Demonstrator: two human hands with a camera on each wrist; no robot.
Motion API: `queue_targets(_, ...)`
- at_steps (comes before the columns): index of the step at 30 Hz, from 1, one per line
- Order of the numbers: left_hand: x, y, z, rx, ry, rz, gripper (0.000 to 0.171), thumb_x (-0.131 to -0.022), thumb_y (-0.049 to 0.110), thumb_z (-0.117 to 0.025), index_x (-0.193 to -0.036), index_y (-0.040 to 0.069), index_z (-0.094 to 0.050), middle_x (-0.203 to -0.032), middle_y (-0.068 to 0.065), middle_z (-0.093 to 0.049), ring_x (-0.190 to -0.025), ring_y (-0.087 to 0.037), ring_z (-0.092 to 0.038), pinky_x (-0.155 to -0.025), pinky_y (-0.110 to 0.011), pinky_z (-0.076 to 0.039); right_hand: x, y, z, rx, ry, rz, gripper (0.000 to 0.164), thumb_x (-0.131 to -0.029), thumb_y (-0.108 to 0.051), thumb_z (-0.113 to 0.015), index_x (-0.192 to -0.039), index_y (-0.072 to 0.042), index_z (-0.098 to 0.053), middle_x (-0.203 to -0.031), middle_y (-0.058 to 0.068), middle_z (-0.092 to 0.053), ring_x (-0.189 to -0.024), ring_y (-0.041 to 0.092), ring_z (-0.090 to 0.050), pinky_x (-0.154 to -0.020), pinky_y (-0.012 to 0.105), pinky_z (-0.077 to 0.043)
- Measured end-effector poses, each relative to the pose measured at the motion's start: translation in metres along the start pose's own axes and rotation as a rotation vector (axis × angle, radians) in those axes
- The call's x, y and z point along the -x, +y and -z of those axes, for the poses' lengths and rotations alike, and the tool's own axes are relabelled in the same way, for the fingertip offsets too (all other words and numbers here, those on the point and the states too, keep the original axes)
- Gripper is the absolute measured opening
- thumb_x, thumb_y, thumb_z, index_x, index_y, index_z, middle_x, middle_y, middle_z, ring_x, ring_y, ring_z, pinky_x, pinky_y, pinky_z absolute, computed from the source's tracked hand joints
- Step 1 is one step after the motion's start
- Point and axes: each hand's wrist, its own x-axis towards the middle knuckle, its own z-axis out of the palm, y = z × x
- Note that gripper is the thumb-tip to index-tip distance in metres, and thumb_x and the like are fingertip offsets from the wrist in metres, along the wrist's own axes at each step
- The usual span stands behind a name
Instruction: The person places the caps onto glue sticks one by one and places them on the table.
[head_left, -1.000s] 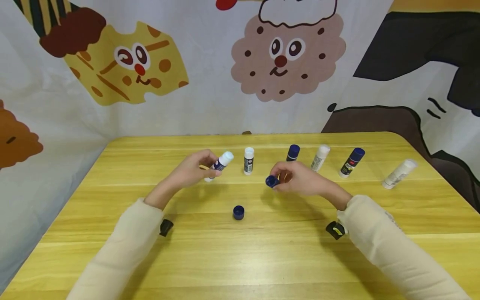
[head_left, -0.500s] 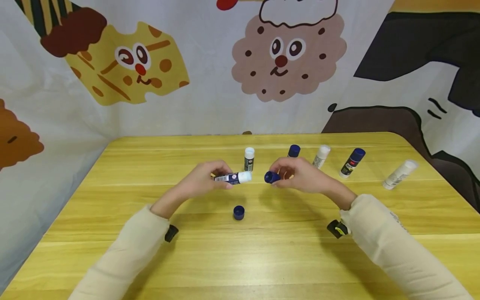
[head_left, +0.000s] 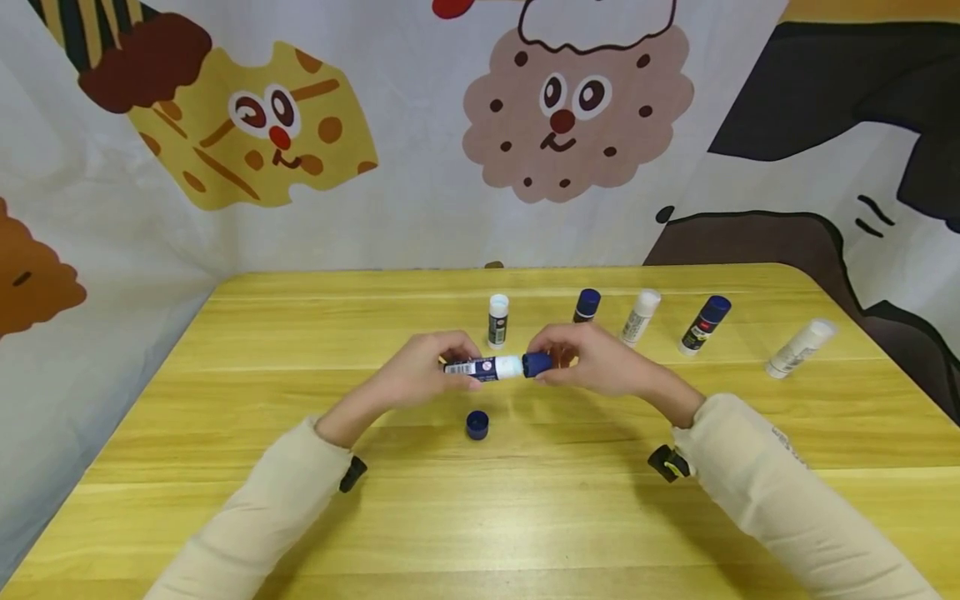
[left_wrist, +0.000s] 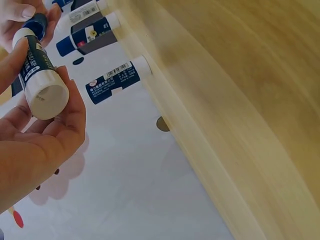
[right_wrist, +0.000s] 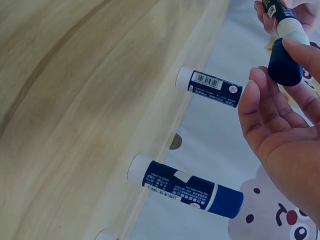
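Note:
My left hand (head_left: 420, 368) grips an uncapped glue stick (head_left: 491, 368) with a navy label, held level above the table and pointing right. With thumb and fingers my right hand (head_left: 596, 360) pinches a navy cap (head_left: 537, 364), its mouth right at the glue stick's white end. In the left wrist view the glue stick's white base (left_wrist: 47, 97) faces the camera. The right wrist view shows the cap's closed end between thumb and fingers. A second navy cap (head_left: 477, 425) lies mouth up on the table below the hands. Behind them stands another uncapped glue stick (head_left: 497, 323).
Along the table's right rear stand a navy-capped glue stick (head_left: 587, 303), partly hidden by my right hand, a whitish one (head_left: 641, 317), another navy-capped one (head_left: 705, 325) and a whitish one (head_left: 799, 348). A cartoon-printed cloth (head_left: 420, 225) hangs behind the wooden table (head_left: 525, 533).
My left hand has moved right and turned the glue stick from slanting upward to level, bringing its open end to the cap. The right hand stays nearly in place, the cap turned towards the stick.

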Motion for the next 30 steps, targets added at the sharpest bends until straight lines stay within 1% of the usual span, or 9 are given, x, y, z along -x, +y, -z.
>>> queue_targets(8,0.0009,0.0040,-0.0012,0.002,-0.008,0.010,0.019,-0.078,0.010,-0.072,-0.094,0.007,-0.062,-0.083,-0.001,-0.060,-0.077,-0.015,-0.054,-0.068,-0.028,-0.047,0.0001,-0.0040,-0.0012,0.001,0.010,-0.002,0.024,-0.079,-0.007,-0.071,-0.102,-0.004,-0.063,-0.085,-0.002,-0.062,-0.069,0.012,-0.055,-0.067,0.030,-0.050)
queue_targets(14,0.0007,0.0035,-0.0019,-0.001,-0.008,-0.011,0.019,-0.079,0.011,-0.072,-0.094,0.006,-0.062,-0.084,-0.001,-0.061,-0.077,-0.014,-0.055,-0.069,-0.027,-0.047,-0.0010,-0.0090,-0.0022,-0.006,0.017,0.001,0.023,-0.079,-0.007,-0.071,-0.101,-0.004,-0.063,-0.082,-0.002,-0.061,-0.067,0.013,-0.054,-0.065,0.030,-0.049)
queue_targets(23,-0.0001,0.0055,-0.0030,-0.004,-0.002,-0.037,0.019,-0.079,0.009,-0.071,-0.094,0.004,-0.062,-0.083,-0.001,-0.062,-0.075,-0.013,-0.055,-0.068,-0.026,-0.047,-0.0025,-0.0074,-0.0037,-0.010,0.021,0.018,0.022,-0.080,-0.008,-0.071,-0.099,-0.004,-0.063,-0.080,-0.003,-0.060,-0.065,0.013,-0.053,-0.064,0.029,-0.049)
queue_targets(30,-0.0008,0.0079,-0.0035,-0.007,0.013,-0.017,0.019,-0.078,0.010,-0.072,-0.093,0.005,-0.062,-0.083,-0.001,-0.062,-0.075,-0.013,-0.055,-0.067,-0.027,-0.047,-0.0042,-0.0074,-0.0045,-0.013,0.037,0.037,0.020,-0.080,-0.008,-0.070,-0.099,-0.004,-0.063,-0.079,-0.003,-0.060,-0.065,0.013,-0.052,-0.062,0.030,-0.048)
